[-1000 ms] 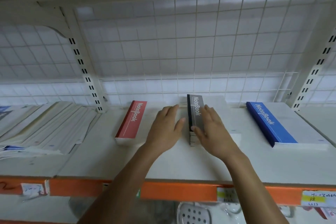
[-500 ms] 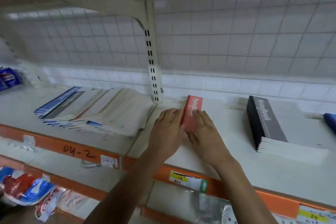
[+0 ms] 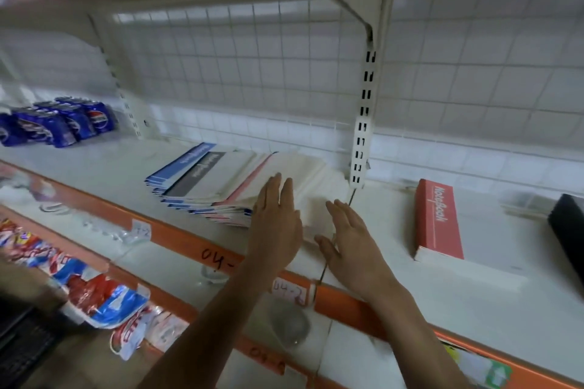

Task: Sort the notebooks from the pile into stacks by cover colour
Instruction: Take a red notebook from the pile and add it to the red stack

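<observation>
Nearest, both forearms are lying across the orange front edge of the shelf (image 3: 474,300). The left hand (image 3: 275,226) is spreading flat over the near right corner of the pile (image 3: 221,180), its fingers straight and close together. The right hand (image 3: 349,241) is hovering just beside it at three o'clock, fingers straight and slightly apart. Neither hand is gripping anything, and I cannot tell whether the palms are actually pressing down.

The step in hand is probably fetching the next notebook. The next move is calling for one cover to be peeled off the top and its coloured band checked, since the uppermost faces are showing pale. It then needs carrying toward three o'clock to the matching stack.

One pile is lying fanned toward ten o'clock, with too many notebooks overlapping to count. One red stack (image 3: 437,221) is sitting well apart at three o'clock. One black stack (image 3: 568,230) is showing beyond it, cut by the frame edge. No blue stack is showing. Farthest, at ten o'clock, blue cans (image 3: 57,123) are standing, at least four, though blurred.
</observation>
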The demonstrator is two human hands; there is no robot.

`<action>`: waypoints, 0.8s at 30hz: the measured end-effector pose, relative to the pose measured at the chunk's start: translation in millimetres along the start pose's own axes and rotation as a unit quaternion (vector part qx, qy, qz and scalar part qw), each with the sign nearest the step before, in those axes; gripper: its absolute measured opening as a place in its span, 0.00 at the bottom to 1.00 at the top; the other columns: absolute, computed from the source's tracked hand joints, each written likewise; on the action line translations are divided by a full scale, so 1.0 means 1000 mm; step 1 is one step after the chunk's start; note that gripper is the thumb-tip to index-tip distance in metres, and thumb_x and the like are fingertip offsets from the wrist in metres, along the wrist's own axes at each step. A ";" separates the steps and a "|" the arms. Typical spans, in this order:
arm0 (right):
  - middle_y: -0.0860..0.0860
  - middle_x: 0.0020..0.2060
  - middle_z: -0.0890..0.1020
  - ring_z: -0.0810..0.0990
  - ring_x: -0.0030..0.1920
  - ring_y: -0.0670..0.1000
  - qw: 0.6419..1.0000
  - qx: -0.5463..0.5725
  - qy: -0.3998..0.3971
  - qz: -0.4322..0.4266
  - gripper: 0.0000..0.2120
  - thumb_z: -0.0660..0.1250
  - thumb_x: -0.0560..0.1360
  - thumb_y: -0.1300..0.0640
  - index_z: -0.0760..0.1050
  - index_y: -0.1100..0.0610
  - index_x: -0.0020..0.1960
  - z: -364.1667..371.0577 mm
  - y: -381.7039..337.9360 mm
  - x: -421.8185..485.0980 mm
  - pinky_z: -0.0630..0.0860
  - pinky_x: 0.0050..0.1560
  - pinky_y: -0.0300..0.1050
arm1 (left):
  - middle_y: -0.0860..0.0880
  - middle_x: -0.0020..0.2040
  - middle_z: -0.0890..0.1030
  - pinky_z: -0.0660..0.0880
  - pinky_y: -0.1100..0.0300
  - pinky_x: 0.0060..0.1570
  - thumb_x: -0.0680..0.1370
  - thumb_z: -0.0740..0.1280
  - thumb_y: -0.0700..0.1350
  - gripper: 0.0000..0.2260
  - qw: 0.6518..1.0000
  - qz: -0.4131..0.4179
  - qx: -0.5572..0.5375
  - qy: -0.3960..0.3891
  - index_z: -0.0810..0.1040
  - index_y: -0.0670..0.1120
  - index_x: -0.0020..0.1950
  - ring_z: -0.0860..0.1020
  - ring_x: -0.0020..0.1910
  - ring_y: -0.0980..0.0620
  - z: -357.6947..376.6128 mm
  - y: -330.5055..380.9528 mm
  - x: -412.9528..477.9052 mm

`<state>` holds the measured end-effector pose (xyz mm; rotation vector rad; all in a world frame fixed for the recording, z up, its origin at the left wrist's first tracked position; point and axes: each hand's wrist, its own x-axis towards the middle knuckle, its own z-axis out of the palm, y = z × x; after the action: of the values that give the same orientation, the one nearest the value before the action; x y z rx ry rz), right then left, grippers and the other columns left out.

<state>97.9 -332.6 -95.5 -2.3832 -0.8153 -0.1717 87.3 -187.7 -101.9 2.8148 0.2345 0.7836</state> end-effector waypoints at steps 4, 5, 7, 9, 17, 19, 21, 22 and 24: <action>0.52 0.76 0.56 0.51 0.76 0.49 1.000 0.004 0.002 0.008 0.29 0.58 0.80 0.51 0.52 0.58 0.76 0.016 -0.014 0.014 0.41 0.67 0.30 | 0.42 0.70 0.70 0.61 0.52 0.69 0.74 0.65 0.37 0.25 0.998 0.009 -0.040 0.047 0.67 0.41 0.71 0.67 0.69 0.43 -0.012 -0.028 0.007; 0.52 0.76 0.57 0.52 0.76 0.49 1.000 0.003 0.006 0.010 0.29 0.58 0.80 0.51 0.52 0.58 0.76 0.019 -0.017 0.017 0.41 0.67 0.29 | 0.42 0.66 0.73 0.65 0.50 0.66 0.70 0.67 0.35 0.26 0.998 0.018 -0.036 0.056 0.70 0.41 0.68 0.70 0.66 0.41 -0.013 -0.036 0.009; 0.52 0.75 0.58 0.54 0.75 0.49 1.000 0.006 0.012 0.019 0.29 0.58 0.80 0.50 0.53 0.57 0.76 0.025 -0.021 0.021 0.44 0.68 0.30 | 0.42 0.64 0.74 0.66 0.49 0.65 0.68 0.67 0.36 0.28 0.999 0.011 -0.010 0.032 0.69 0.41 0.68 0.70 0.64 0.41 -0.013 -0.051 0.016; 0.52 0.75 0.59 0.55 0.75 0.49 0.999 0.019 0.015 0.032 0.29 0.59 0.79 0.50 0.54 0.57 0.76 0.031 -0.026 0.025 0.48 0.70 0.33 | 0.43 0.69 0.69 0.61 0.50 0.69 0.70 0.65 0.40 0.29 0.999 0.004 0.007 -0.032 0.64 0.42 0.72 0.64 0.70 0.43 -0.010 -0.066 0.020; 0.50 0.68 0.69 0.67 0.68 0.50 0.995 0.068 0.034 0.059 0.26 0.61 0.78 0.49 0.62 0.56 0.73 0.047 -0.037 0.027 0.61 0.67 0.38 | 0.49 0.72 0.67 0.57 0.58 0.71 0.78 0.60 0.43 0.23 0.994 0.078 -0.016 -0.071 0.64 0.44 0.73 0.62 0.72 0.50 -0.008 -0.091 0.017; 0.50 0.65 0.73 0.71 0.65 0.49 0.991 0.095 0.052 0.084 0.24 0.61 0.78 0.49 0.65 0.56 0.71 0.049 -0.037 0.027 0.65 0.64 0.38 | 0.47 0.65 0.76 0.67 0.54 0.66 0.74 0.65 0.38 0.21 0.993 0.101 -0.026 -0.047 0.73 0.44 0.67 0.72 0.66 0.46 -0.009 -0.093 0.015; 0.49 0.61 0.76 0.74 0.61 0.48 0.977 0.138 0.099 0.126 0.21 0.59 0.78 0.47 0.69 0.55 0.68 0.048 -0.037 0.027 0.67 0.59 0.34 | 0.46 0.56 0.82 0.75 0.52 0.57 0.70 0.68 0.33 0.18 0.989 0.130 -0.065 -0.014 0.80 0.44 0.59 0.79 0.55 0.44 -0.006 -0.093 0.013; 0.48 0.58 0.78 0.76 0.58 0.47 0.966 0.169 0.124 0.153 0.20 0.59 0.78 0.46 0.71 0.55 0.66 0.048 -0.037 0.027 0.68 0.56 0.31 | 0.47 0.53 0.83 0.77 0.52 0.54 0.72 0.66 0.33 0.16 0.985 0.145 -0.097 -0.005 0.81 0.44 0.57 0.80 0.53 0.45 -0.006 -0.091 0.012; 0.47 0.52 0.80 0.79 0.54 0.48 0.920 0.282 0.166 0.214 0.23 0.60 0.76 0.40 0.73 0.54 0.64 0.044 -0.037 0.028 0.72 0.56 0.37 | 0.49 0.54 0.83 0.78 0.53 0.53 0.76 0.61 0.38 0.14 0.969 0.179 -0.173 -0.010 0.80 0.46 0.58 0.80 0.53 0.48 -0.008 -0.080 0.009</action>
<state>95.4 -269.5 -104.2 -1.8494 -0.1362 -0.1330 82.5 -107.4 -110.1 2.5549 -0.3891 0.7750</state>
